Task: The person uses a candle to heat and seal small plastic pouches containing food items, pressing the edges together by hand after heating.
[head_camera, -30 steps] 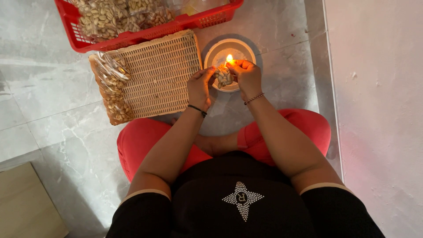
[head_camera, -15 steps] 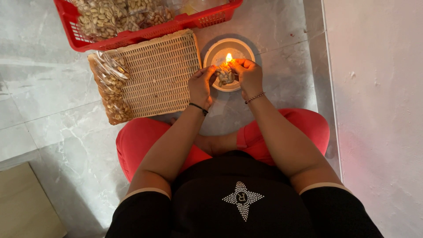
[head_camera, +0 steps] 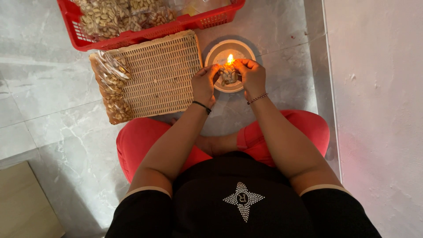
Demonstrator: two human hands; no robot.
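A small clear packet of peanuts (head_camera: 228, 76) is pinched between the left hand (head_camera: 204, 83) and the right hand (head_camera: 251, 76), fingers closed on its two sides, its top held at a flame (head_camera: 230, 58) over a round dish (head_camera: 220, 50). Just left, a woven tray (head_camera: 161, 72) is laid on the floor, peanut bags (head_camera: 111, 88) along its edge; beyond, a red basket (head_camera: 132, 33) is filled with more bags

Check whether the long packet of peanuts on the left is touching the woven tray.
Touching. The head view shows the long packet of peanuts lying along the left edge of the woven tray, overlapping its rim with no floor visible between them.
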